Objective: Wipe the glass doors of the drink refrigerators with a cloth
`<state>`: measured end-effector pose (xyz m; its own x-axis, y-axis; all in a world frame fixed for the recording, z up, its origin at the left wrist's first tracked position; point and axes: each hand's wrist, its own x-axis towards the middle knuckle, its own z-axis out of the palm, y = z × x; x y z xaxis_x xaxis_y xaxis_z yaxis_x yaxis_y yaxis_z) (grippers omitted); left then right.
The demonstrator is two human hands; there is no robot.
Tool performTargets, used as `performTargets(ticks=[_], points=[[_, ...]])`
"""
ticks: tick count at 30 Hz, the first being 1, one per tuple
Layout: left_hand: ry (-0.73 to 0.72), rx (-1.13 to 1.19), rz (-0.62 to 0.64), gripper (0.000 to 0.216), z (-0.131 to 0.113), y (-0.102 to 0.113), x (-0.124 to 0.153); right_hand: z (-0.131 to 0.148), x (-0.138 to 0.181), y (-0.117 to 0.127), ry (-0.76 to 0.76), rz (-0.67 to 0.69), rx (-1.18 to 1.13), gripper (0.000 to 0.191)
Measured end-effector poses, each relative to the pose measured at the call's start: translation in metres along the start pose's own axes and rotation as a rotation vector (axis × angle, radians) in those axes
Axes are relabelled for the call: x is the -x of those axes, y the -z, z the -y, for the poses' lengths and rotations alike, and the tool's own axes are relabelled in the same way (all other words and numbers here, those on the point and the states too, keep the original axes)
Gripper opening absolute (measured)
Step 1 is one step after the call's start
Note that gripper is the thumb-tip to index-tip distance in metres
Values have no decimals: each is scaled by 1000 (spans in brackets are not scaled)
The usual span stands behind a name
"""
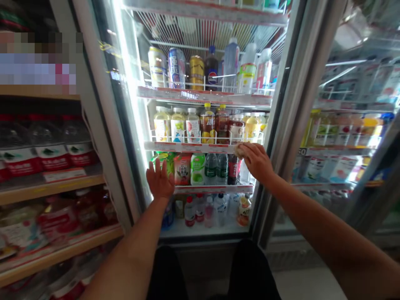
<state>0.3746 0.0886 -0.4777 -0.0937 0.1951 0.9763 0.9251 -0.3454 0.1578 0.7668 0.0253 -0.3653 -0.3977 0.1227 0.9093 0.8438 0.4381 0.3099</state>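
Note:
An open drinks fridge stands in front of me, its wire shelves full of bottles and cans. My left hand is open, fingers spread, reaching to a green-labelled bottle at the left end of the third shelf. My right hand is closed on a small pale cloth, pressed against the front rail of the second shelf near its right end. Juice and tea bottles stand just above that rail.
The glass fridge door hangs open at the left. Wooden shelves with red-labelled water bottle packs are further left. A second closed fridge stands at the right. My dark-clothed knees are low in view.

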Motion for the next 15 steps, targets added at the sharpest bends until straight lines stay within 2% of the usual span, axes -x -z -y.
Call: performTargets(ticks=[3,8,13,15], points=[[3,4,-2,58,0,0,0,3,18,0,-61,-23,14,43],[-31,-12,-27,58,1,-2,2,16,51,-6,117,191,-101,44],[-13,5,-24,58,1,-2,2,31,61,-14,20,137,-94,41],[-18,2,-28,58,1,-2,2,45,68,-21,35,177,-134,40]])
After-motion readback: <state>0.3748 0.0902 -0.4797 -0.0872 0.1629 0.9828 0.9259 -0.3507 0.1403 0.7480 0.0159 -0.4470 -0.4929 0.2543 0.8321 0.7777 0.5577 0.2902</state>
